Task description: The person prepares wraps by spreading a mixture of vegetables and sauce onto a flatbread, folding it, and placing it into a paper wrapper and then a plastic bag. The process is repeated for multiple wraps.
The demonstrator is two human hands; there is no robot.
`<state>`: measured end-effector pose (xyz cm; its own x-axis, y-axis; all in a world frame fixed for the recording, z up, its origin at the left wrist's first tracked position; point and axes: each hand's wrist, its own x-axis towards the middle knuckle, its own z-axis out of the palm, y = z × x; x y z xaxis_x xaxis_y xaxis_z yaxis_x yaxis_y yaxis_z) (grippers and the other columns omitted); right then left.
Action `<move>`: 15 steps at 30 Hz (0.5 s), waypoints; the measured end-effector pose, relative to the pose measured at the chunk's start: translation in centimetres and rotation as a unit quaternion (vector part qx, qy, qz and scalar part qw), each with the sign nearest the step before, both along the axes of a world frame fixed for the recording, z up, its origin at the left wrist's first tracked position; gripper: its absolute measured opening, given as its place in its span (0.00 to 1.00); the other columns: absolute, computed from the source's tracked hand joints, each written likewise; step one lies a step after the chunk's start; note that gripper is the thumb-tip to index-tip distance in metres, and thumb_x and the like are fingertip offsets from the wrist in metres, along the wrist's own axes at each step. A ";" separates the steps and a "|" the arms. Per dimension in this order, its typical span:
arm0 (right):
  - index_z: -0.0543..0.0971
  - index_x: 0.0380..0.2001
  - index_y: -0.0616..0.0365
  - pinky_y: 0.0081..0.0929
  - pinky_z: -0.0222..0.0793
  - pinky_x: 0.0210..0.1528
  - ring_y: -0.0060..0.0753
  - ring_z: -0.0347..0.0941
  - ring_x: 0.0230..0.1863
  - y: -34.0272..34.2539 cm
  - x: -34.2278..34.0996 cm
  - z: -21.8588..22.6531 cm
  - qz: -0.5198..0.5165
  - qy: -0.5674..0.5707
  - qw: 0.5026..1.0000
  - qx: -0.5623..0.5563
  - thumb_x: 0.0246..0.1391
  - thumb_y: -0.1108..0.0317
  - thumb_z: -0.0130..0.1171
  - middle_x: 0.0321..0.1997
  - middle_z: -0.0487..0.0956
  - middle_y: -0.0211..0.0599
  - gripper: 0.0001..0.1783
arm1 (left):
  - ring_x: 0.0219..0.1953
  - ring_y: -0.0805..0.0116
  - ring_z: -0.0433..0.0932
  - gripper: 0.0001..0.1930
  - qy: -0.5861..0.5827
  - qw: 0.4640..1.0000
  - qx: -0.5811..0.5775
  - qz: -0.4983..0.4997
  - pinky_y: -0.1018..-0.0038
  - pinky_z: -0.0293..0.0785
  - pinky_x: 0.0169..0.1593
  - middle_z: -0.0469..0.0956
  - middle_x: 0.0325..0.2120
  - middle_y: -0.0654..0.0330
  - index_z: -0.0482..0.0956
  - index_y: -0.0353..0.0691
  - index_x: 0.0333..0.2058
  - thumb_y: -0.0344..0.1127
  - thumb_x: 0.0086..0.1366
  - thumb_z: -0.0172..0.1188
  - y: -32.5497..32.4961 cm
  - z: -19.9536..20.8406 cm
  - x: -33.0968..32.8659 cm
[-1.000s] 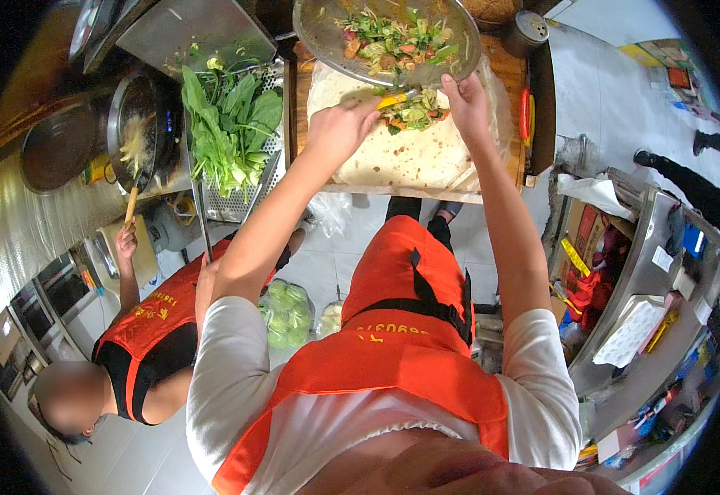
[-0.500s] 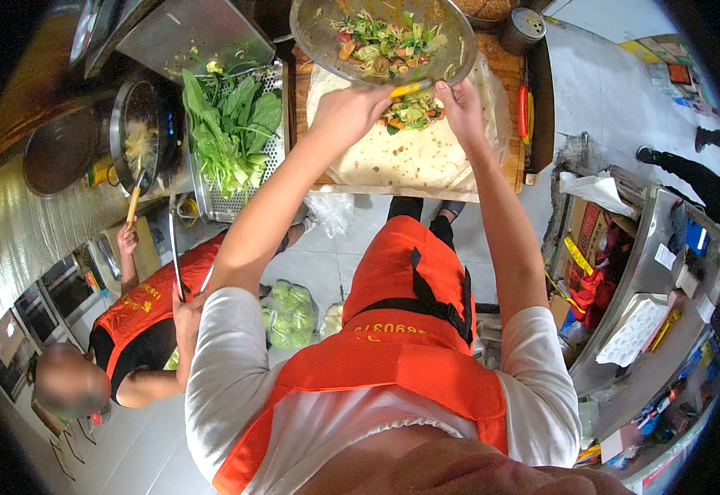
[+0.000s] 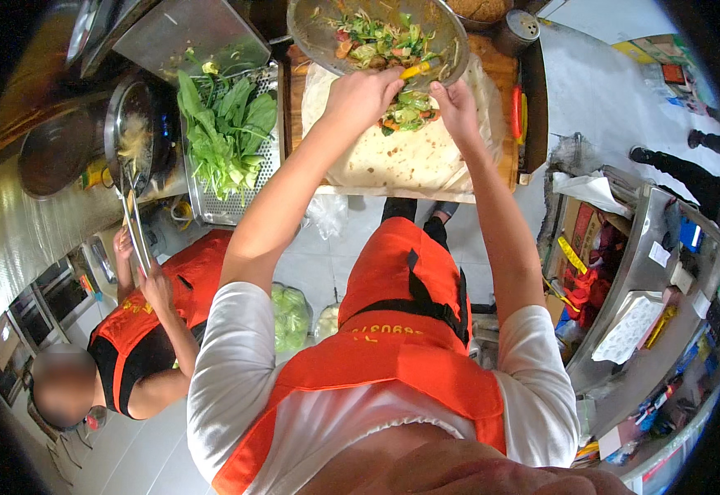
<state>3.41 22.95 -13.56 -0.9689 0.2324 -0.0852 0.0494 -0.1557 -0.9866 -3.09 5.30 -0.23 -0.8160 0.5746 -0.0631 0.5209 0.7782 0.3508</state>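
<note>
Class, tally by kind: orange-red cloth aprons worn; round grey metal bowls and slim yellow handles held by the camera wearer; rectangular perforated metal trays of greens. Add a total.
Orange-red cloth aprons: 2
Round grey metal bowl: 1
Slim yellow handle: 1
Rectangular perforated metal tray: 1
Total: 5

**Head-worn fisheye, facing down**

The left one of two side-by-side cameras looks steeply down, upright and unmirrored. The red apron [image 3: 393, 363] sits close, low in view; the left hand [image 3: 366, 95] and right hand [image 3: 456, 106] lie farther off, near the upper edge.
</note>
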 end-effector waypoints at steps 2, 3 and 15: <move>0.74 0.54 0.63 0.24 0.67 0.52 0.23 0.72 0.48 0.0 -0.2 0.4 -0.004 -0.003 0.999 -0.042 0.66 0.70 0.53 0.48 0.80 0.32 0.15 | 0.31 0.52 0.82 0.14 -0.001 1.000 -0.004 -0.026 0.60 0.79 0.36 0.83 0.35 0.55 0.82 0.49 0.47 0.45 0.67 0.55 -1.6 -0.6 0.8; 0.73 0.54 0.63 0.25 0.67 0.52 0.23 0.73 0.47 -0.1 -0.2 0.5 -0.009 0.010 0.998 -0.055 0.66 0.70 0.52 0.48 0.80 0.32 0.15 | 0.33 0.54 0.82 0.14 0.014 0.999 -0.007 -0.040 0.62 0.80 0.36 0.83 0.37 0.58 0.82 0.51 0.48 0.45 0.67 0.55 -2.5 -0.5 1.2; 0.73 0.50 0.60 0.25 0.77 0.47 0.18 0.75 0.41 -0.5 -1.2 5.0 -0.062 -0.010 0.998 -0.029 0.66 0.67 0.53 0.43 0.79 0.28 0.13 | 0.34 0.52 0.83 0.17 -0.001 0.991 0.082 0.101 0.64 0.80 0.38 0.83 0.35 0.49 0.81 0.47 0.51 0.46 0.68 0.55 -7.5 0.2 6.3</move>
